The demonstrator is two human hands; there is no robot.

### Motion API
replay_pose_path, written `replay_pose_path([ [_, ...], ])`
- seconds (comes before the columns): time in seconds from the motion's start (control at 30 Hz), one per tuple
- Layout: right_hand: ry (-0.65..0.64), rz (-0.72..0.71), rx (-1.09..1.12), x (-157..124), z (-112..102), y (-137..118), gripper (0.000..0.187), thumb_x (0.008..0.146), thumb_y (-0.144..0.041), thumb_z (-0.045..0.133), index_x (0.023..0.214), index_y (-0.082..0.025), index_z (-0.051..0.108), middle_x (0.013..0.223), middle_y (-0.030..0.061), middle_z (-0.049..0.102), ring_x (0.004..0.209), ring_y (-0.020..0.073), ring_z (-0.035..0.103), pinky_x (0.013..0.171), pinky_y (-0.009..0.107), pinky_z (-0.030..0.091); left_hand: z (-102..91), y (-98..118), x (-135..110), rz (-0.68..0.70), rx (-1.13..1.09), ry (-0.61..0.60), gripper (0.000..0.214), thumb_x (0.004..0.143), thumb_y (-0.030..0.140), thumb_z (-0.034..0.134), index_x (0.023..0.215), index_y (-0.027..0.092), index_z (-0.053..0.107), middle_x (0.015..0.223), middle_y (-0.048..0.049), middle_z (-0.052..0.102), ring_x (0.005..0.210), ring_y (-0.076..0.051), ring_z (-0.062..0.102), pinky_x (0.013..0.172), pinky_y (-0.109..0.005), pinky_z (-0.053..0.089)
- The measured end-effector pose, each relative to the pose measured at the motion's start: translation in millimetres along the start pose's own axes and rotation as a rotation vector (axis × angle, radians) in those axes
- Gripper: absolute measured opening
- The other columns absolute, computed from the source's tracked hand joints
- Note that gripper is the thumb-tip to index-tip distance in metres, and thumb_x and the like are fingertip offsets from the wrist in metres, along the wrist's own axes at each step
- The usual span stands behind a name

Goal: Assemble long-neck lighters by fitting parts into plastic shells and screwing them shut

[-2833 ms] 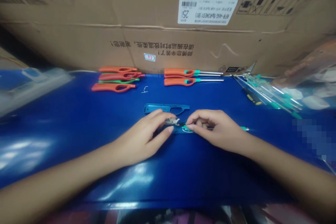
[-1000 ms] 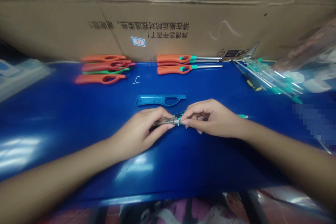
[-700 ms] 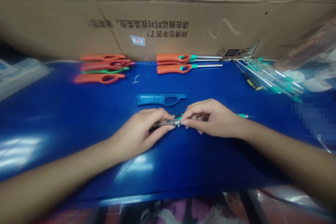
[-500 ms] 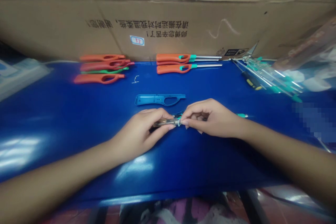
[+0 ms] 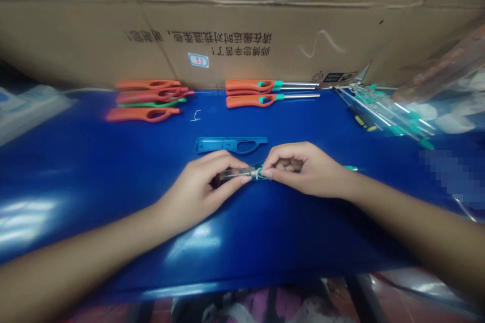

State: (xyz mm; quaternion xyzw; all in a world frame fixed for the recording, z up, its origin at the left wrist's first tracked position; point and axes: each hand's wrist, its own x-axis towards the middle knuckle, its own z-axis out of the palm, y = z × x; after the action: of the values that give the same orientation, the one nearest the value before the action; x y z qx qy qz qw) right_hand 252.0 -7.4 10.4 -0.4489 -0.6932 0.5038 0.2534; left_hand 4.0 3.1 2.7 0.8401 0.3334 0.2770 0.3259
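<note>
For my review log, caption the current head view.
Left hand grips a transparent part, right hand close to its tip, with a blue casing half lying beyond.

Looks like a small workshop with a blue bench (image 5: 242, 245). Judged, on the wearer's clock, from loose orange handles (image 5: 132, 114) at eleven, long-nosed lighters (image 5: 279, 96) at twelve, and metal rods (image 5: 382, 112) beside a yellow-and-black screwdriver (image 5: 362, 118) between one and two.

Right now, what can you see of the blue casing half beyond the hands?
The blue casing half looks like molded plastic, its hollow inner side facing up. A broad handle section lies left, an oval opening and narrow neck right. It lies flat on the blue table, with the left hand close to its near edge; I can't tell whether they touch.
</note>
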Motion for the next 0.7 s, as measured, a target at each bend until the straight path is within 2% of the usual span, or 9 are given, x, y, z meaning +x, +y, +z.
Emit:
replay_pose_path([
  [0.27,0.003,-0.005,0.024,0.7,2.1,0.1,0.022,0.089,-0.036,0.066,0.088,-0.014,0.071,0.082,0.0038,0.063,0.065,0.0108,0.052,0.058,0.026,0.040,4.3,0.4,-1.2,-0.066,-0.075,0.074,0.013,0.091,0.026,0.073,0.101,0.021,0.077,0.097,-0.0024,0.076,0.081,-0.014,0.068,0.070,-0.024,0.051],
  [0.7,-0.001,0.012,0.047,2.8,2.9,0.1,0.022,0.088,-0.036,0.066,0.086,-0.015,0.071,0.080,0.0038,0.064,0.067,0.0121,0.055,0.060,0.027,0.042,8.7,8.4,-0.4,-0.222,-0.195,0.092,0.016,0.089,0.030,0.075,0.102,0.026,0.082,0.094,-0.0009,0.079,0.077,-0.014,0.069,0.064,-0.024,0.051],
])
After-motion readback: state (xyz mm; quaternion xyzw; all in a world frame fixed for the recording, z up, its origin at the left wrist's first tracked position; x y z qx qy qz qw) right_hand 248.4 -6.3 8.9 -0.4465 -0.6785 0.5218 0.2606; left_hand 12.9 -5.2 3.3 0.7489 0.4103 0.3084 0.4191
